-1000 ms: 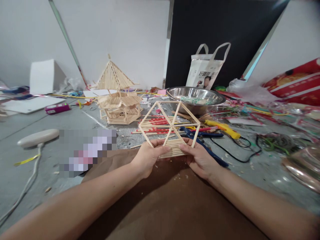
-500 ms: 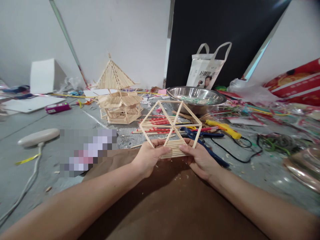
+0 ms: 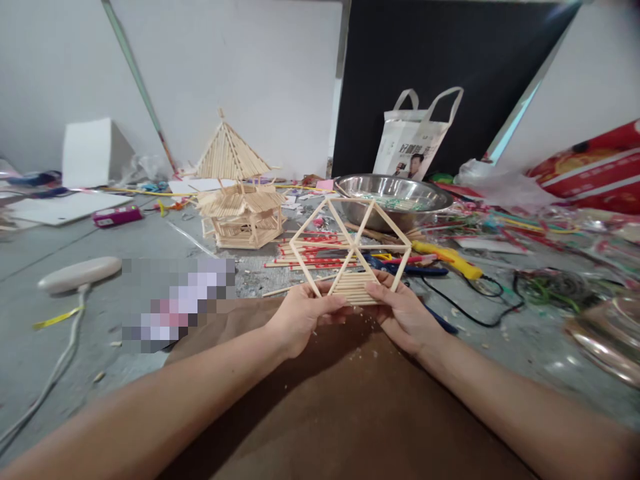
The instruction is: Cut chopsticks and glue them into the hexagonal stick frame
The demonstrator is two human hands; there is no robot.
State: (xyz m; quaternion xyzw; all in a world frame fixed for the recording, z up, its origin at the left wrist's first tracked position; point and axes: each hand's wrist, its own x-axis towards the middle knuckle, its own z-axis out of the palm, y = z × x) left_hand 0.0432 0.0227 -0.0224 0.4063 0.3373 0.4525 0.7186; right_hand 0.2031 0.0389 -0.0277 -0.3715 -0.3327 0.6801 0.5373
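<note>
Stick frame [image 3: 354, 288] held over littered grey surface [image 3: 75, 233], white wall [image 3: 250, 67] behind.

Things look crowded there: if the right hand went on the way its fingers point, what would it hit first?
Probably the left hand, gripping the same pale wooden-stick hexagon frame that the right hand holds; their fingertips lie close, though depth is unclear.
</note>
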